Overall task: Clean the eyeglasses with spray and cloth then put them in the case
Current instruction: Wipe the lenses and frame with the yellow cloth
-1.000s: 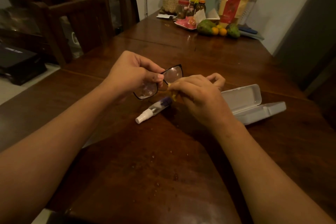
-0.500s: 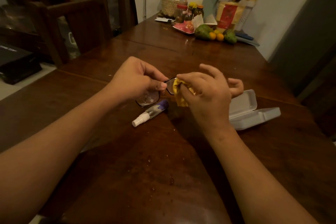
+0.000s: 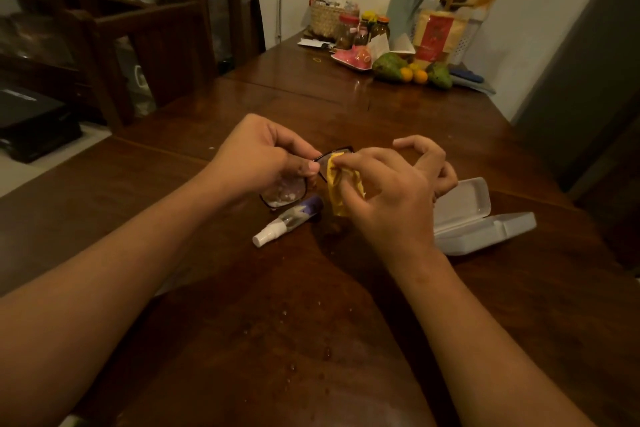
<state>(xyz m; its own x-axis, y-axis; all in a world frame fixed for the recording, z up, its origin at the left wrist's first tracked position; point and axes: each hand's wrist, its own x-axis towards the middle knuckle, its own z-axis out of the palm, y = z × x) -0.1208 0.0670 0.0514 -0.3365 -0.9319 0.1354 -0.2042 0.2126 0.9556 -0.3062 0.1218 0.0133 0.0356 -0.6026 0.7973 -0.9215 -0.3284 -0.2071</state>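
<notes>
You have two hands, left hand [image 3: 258, 152] and right hand [image 3: 394, 198], one pair of eyeglasses [image 3: 294, 180], one yellow cloth [image 3: 341, 189], one spray bottle [image 3: 287, 220], one open case [image 3: 481, 218], two oranges [image 3: 414, 75].

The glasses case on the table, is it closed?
No, the white case lies open on the table, lid folded back and nothing inside.

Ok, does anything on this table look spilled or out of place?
Yes: small droplets speckle the wooden table near its close edge, likely overspray. The spray bottle lies on its side.
</notes>
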